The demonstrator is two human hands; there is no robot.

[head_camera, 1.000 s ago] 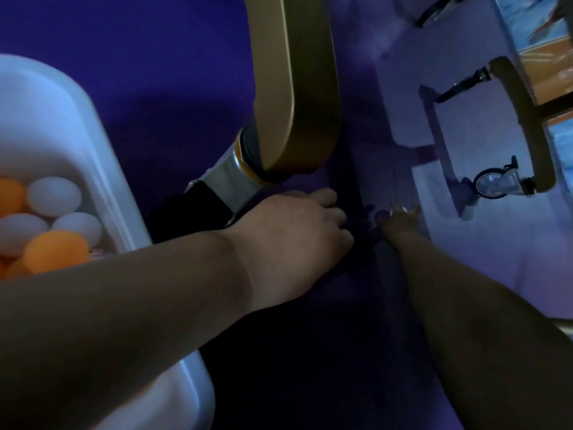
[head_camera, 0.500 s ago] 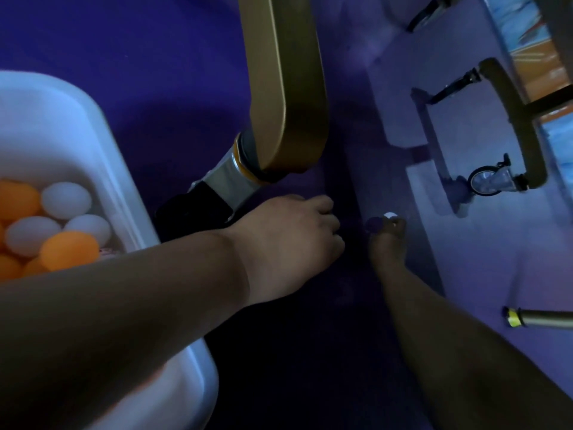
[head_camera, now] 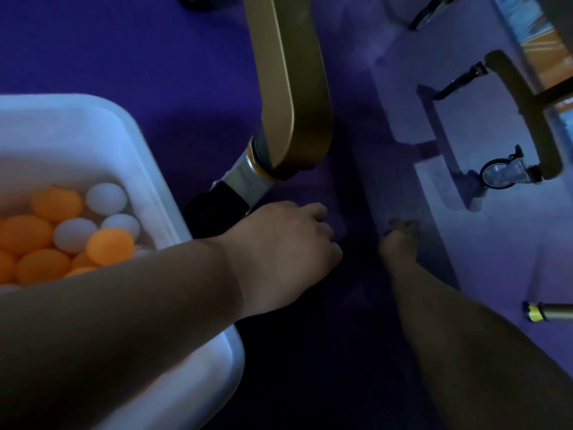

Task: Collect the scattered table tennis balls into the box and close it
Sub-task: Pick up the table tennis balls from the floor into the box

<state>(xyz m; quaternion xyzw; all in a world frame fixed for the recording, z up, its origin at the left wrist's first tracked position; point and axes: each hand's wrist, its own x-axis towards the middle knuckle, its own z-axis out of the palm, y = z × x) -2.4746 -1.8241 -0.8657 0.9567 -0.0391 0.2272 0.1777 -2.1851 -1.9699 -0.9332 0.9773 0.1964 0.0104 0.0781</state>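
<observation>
- Your left hand (head_camera: 285, 246) lies knuckles-up, low over the dark purple floor (head_camera: 124, 57), just in front of the foot of the gold table leg (head_camera: 291, 88).
- Its fingers (head_camera: 324, 234) are curled under and held close together. The palm faces away from the camera, so you cannot tell whether they hold a ball.
- Your left forearm crosses over the near right corner of the white box (head_camera: 148, 156) and hides part of its rim.
- Your right hand (head_camera: 400, 240) reaches further out, to the right of the left hand and apart from it, at the edge where the deep shadow meets the lighter floor.
- That hand is dark and blurred. Its fingertips point away from you, but you cannot tell whether they are spread, pressed together or pinching anything.
- The box sits on the floor at your left with its top open, well to the left of both hands.
- The table tennis balls that show are all inside the box, piled against its left side: several orange ones, such as the orange ball (head_camera: 110, 246) nearest the right wall, and a few white ones, such as the white ball (head_camera: 106, 197) behind it.
- The gold leg comes down from the top of the view and ends in a silver collar (head_camera: 248, 178) above a black foot beside the box.
- A caster wheel (head_camera: 499, 175) on another gold frame stands on the lighter floor to the right, well beyond your right hand.
- A gold tube (head_camera: 548, 311) with a yellow band on its end lies at the right edge.
</observation>
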